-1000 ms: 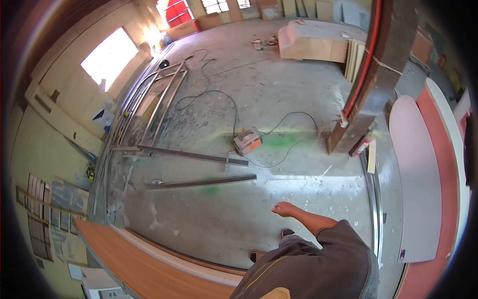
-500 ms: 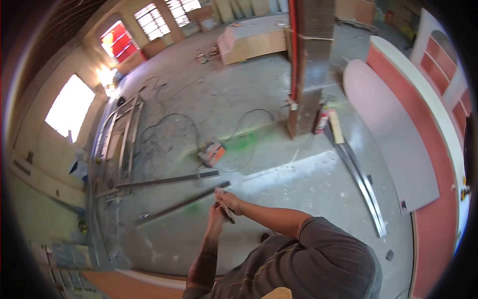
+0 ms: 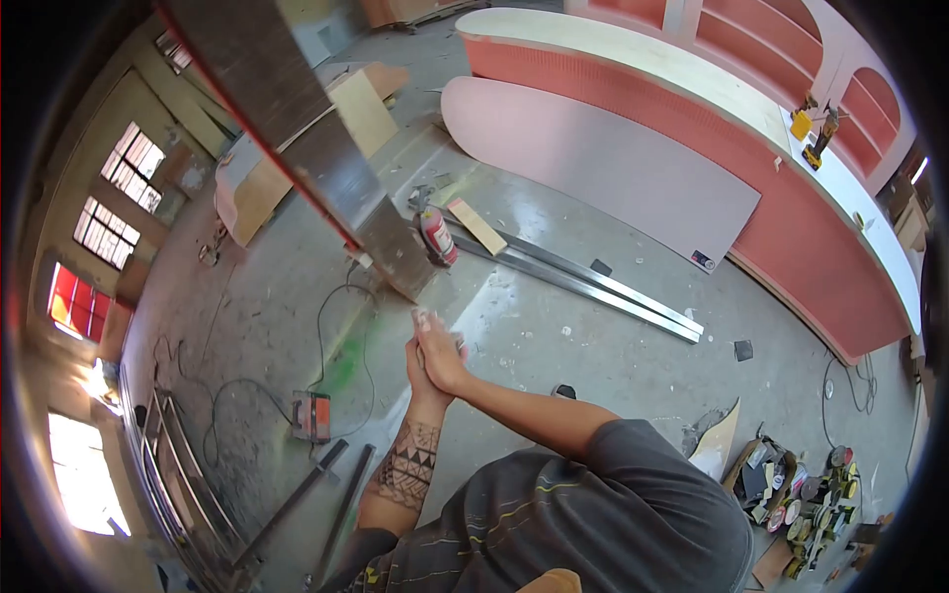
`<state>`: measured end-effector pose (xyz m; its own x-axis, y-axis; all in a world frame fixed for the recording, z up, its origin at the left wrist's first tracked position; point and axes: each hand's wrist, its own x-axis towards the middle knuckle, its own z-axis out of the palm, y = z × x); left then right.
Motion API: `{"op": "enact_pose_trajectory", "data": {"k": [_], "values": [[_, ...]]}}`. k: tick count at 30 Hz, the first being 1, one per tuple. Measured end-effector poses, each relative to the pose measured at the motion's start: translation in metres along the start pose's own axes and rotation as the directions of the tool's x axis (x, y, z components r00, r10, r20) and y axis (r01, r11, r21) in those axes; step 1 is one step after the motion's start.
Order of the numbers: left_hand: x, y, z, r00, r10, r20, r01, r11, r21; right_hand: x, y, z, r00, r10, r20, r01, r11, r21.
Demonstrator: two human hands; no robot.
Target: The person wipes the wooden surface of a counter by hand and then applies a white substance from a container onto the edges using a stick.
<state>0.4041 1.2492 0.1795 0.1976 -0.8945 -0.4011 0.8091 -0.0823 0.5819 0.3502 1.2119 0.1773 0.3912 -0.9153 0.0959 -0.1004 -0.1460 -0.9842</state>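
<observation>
My left hand (image 3: 419,341) and my right hand (image 3: 444,364) are pressed together in front of my chest, above the concrete floor. The left forearm, with a black tattoo band (image 3: 407,463), rises from below. The right forearm (image 3: 534,415) comes in from the right. The fingers overlap, and whether anything lies between the palms is hidden. Nearest beyond the hands is the foot of a grey column (image 3: 395,252) with a red fire extinguisher (image 3: 438,235) beside it.
Long metal rails (image 3: 593,287) lie on the floor to the right, beside a pink board (image 3: 603,163) that leans on a red counter (image 3: 791,212). An orange machine (image 3: 311,415) with a cable and two steel bars (image 3: 306,499) lie to the left. Small tools fill a heap (image 3: 801,484) at lower right.
My view has swung right, from the steel bars and the orange machine toward the column and the counter. My hands came together a half second ago and stay joined, now raised higher.
</observation>
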Motion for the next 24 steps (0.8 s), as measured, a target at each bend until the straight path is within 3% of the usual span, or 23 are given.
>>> {"op": "enact_pose_trajectory", "data": {"k": [1, 2, 3, 4, 6, 8, 10, 11, 12, 13, 14, 16, 17, 18, 20, 22, 23, 24], "values": [[0.032, -0.010, 0.020, 0.999, -0.006, 0.044, 0.006, 1.000, -0.006, 0.012, -0.018, -0.033, 0.998, 0.041, -0.047, -0.041, 0.999, 0.013], [0.061, -0.017, 0.044, 0.996, -0.022, 0.088, 0.036, 0.988, -0.153, 0.031, -0.006, -0.056, 0.998, 0.052, -0.046, -0.051, 0.998, 0.028], [0.087, -0.021, 0.063, 0.992, -0.031, 0.125, 0.067, 0.952, -0.297, 0.046, 0.013, -0.074, 0.996, 0.059, 0.067, -0.073, 0.970, 0.231], [0.114, -0.017, 0.082, 0.994, -0.039, 0.100, 0.066, 0.955, -0.291, 0.054, 0.029, -0.095, 0.983, 0.046, 0.177, -0.118, 0.900, 0.420], [0.165, -0.009, 0.118, 0.952, -0.102, 0.287, 0.180, 0.949, -0.260, 0.048, -0.005, -0.197, 0.931, -0.080, 0.357, -0.056, 0.933, 0.357], [0.195, -0.007, 0.150, 0.915, -0.124, 0.384, 0.225, 0.946, -0.232, 0.074, -0.010, -0.259, 0.992, 0.095, 0.084, -0.119, 0.923, 0.366], [0.210, -0.012, 0.177, 0.866, -0.170, 0.470, 0.284, 0.941, -0.184, 0.112, -0.002, -0.314, 0.968, 0.076, -0.240, -0.076, 0.997, 0.010], [0.215, -0.023, 0.195, 0.843, -0.216, 0.492, 0.340, 0.923, -0.178, 0.135, 0.001, -0.329, 0.965, 0.081, -0.250, -0.080, 0.997, 0.012], [0.226, -0.037, 0.210, 0.815, -0.261, 0.516, 0.396, 0.902, -0.169, 0.159, 0.007, -0.340, 0.940, 0.009, -0.341, -0.074, 0.981, -0.179], [0.252, -0.063, 0.220, 0.810, -0.239, 0.536, 0.317, 0.947, -0.057, 0.177, 0.012, -0.347, 0.906, -0.078, -0.415, -0.087, 0.928, -0.364], [0.251, -0.077, 0.249, 0.800, -0.251, 0.545, 0.327, 0.944, -0.045, 0.193, 0.019, -0.346, 0.898, -0.080, -0.432, -0.092, 0.927, -0.363], [0.230, -0.088, 0.304, 0.820, -0.413, 0.397, 0.479, 0.874, -0.080, 0.221, 0.037, -0.332, 0.941, -0.264, -0.210, 0.034, 0.694, -0.719], [0.257, -0.097, 0.294, 0.856, -0.392, 0.337, 0.436, 0.898, -0.064, 0.232, 0.050, -0.329, 0.938, -0.269, -0.221, 0.025, 0.685, -0.728], [0.286, -0.103, 0.285, 0.847, -0.396, 0.354, 0.444, 0.894, -0.062, 0.245, 0.065, -0.327, 0.963, -0.172, -0.206, 0.011, 0.794, -0.608], [0.349, -0.102, 0.262, 0.870, -0.437, 0.227, 0.448, 0.894, 0.002, 0.268, 0.086, -0.326, 0.991, 0.006, -0.132, -0.049, 0.943, -0.330], [0.421, -0.089, 0.232, 0.890, -0.443, 0.107, 0.454, 0.880, -0.139, 0.279, 0.098, -0.324, 0.991, 0.077, 0.111, -0.069, 0.995, -0.073], [0.453, -0.078, 0.223, 0.896, -0.436, 0.080, 0.443, 0.888, -0.125, 0.290, 0.094, -0.339, 0.923, 0.273, 0.270, -0.266, 0.962, -0.064], [0.483, -0.062, 0.218, 0.902, -0.428, 0.055, 0.431, 0.896, -0.108, 0.300, 0.089, -0.357, 0.795, 0.443, 0.415, -0.452, 0.888, -0.082]]}}
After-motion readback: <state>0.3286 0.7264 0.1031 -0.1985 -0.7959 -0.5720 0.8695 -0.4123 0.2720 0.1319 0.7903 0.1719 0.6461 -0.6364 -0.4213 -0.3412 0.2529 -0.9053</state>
